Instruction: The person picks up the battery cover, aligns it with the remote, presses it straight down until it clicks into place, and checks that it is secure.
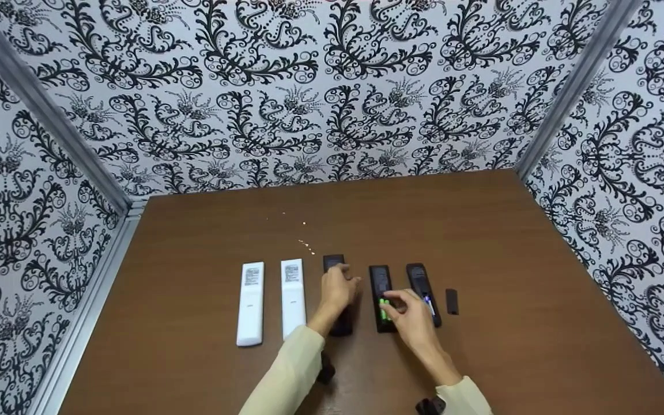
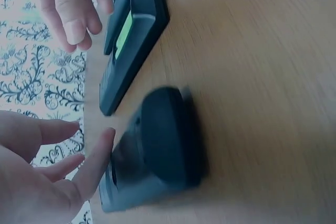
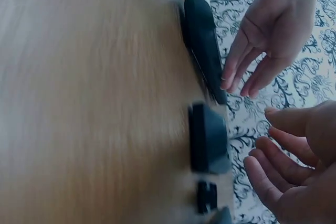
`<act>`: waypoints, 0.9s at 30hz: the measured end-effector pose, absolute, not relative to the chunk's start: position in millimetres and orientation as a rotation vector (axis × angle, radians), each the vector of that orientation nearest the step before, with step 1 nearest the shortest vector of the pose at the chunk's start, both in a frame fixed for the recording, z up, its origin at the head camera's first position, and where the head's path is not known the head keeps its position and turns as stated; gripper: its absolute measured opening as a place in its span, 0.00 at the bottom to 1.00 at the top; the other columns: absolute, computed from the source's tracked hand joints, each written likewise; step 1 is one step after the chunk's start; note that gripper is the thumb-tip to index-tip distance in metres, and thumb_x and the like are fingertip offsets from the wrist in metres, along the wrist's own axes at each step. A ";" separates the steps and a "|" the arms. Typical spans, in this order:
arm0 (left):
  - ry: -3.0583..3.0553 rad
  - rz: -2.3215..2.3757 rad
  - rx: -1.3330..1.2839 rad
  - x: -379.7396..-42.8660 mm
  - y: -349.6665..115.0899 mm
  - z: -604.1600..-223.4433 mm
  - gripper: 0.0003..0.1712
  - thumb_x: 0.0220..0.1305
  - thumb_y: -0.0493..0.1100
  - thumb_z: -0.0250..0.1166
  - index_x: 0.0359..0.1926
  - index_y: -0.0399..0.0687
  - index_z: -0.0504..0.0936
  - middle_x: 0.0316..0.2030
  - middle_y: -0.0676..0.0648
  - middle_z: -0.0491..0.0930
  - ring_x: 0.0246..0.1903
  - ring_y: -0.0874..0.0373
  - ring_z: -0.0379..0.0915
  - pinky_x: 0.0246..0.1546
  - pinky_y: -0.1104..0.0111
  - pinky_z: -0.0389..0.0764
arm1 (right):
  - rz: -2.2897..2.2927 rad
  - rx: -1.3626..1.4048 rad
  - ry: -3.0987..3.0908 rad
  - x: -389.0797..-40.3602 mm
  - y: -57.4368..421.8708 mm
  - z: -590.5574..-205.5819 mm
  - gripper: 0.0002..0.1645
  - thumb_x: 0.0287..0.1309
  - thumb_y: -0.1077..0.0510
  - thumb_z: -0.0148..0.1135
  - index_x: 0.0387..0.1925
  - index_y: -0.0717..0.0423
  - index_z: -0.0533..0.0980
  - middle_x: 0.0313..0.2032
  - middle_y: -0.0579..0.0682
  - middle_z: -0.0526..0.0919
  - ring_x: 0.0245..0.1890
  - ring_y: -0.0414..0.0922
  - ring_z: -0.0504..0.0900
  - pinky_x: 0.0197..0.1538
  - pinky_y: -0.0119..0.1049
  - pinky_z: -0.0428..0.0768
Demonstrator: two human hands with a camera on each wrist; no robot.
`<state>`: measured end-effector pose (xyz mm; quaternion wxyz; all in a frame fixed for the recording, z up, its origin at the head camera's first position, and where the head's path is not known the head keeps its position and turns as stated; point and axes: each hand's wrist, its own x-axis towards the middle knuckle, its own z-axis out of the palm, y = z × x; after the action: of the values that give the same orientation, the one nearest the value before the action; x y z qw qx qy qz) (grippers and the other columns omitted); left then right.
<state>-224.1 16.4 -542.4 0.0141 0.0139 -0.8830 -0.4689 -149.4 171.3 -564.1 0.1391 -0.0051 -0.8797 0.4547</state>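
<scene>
Cream long sleeves (image 1: 290,369), black wrist-worn devices (image 1: 430,406), bare hands (image 1: 415,323)

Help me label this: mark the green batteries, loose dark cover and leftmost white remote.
Green batteries (image 1: 384,315), head view: exposed casing.
Loose dark cover (image 1: 452,301), head view: upward face.
Leftmost white remote (image 1: 250,314), head view: upward face.

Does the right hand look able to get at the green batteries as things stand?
Probably yes: the right hand is close to the green batteries, which lie uncovered in a black remote.
</scene>
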 end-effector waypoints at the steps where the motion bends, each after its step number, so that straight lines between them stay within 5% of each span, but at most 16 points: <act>1: -2.756 -1.483 0.030 -224.6 18.8 -542.3 0.20 0.57 0.34 0.72 0.51 0.29 0.82 0.36 0.38 0.88 0.40 0.46 0.86 0.44 0.59 0.85 | 1.286 -0.008 -2.554 -148.9 174.2 -563.3 0.12 0.55 0.62 0.73 0.42 0.60 0.85 0.40 0.54 0.86 0.35 0.47 0.86 0.37 0.31 0.84; 9: -2.863 -1.515 0.045 -228.2 39.6 -545.4 0.21 0.59 0.38 0.71 0.52 0.30 0.83 0.41 0.39 0.88 0.44 0.49 0.84 0.46 0.61 0.84 | 1.034 0.091 -2.625 -141.6 195.4 -561.0 0.11 0.52 0.64 0.74 0.40 0.59 0.85 0.41 0.53 0.87 0.46 0.53 0.85 0.52 0.51 0.82; 13: -2.889 -1.484 0.095 -229.3 47.9 -548.8 0.11 0.59 0.41 0.73 0.32 0.36 0.84 0.25 0.49 0.80 0.28 0.57 0.73 0.31 0.67 0.77 | 0.956 0.107 -2.710 -136.9 201.2 -565.3 0.13 0.53 0.65 0.73 0.42 0.60 0.85 0.45 0.55 0.87 0.49 0.54 0.83 0.54 0.52 0.81; 16: -2.917 -1.426 0.147 -229.9 54.0 -546.9 0.15 0.59 0.45 0.74 0.24 0.40 0.81 0.22 0.50 0.77 0.25 0.58 0.69 0.27 0.66 0.73 | 0.888 0.127 -2.752 -135.8 204.9 -569.8 0.14 0.52 0.66 0.73 0.43 0.61 0.85 0.48 0.57 0.86 0.52 0.56 0.81 0.57 0.52 0.79; 21: -2.972 -1.352 0.270 -230.2 64.8 -540.3 0.25 0.56 0.51 0.76 0.45 0.35 0.84 0.42 0.39 0.86 0.43 0.47 0.83 0.44 0.56 0.82 | 0.803 0.141 -2.768 -134.6 210.3 -575.5 0.15 0.50 0.67 0.74 0.42 0.64 0.84 0.53 0.60 0.84 0.58 0.60 0.78 0.61 0.55 0.77; 27: -3.035 -1.355 0.359 -229.7 76.8 -536.9 0.48 0.57 0.53 0.75 0.69 0.29 0.66 0.63 0.30 0.74 0.62 0.38 0.73 0.60 0.49 0.76 | 0.739 0.165 -2.762 -134.1 210.8 -577.2 0.15 0.49 0.68 0.74 0.41 0.66 0.84 0.53 0.61 0.84 0.60 0.62 0.77 0.61 0.57 0.76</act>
<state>-229.7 76.8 -536.9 -0.1007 0.1067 -0.9032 -0.4033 -134.1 210.8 -577.2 0.1383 0.0570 -0.9551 0.2556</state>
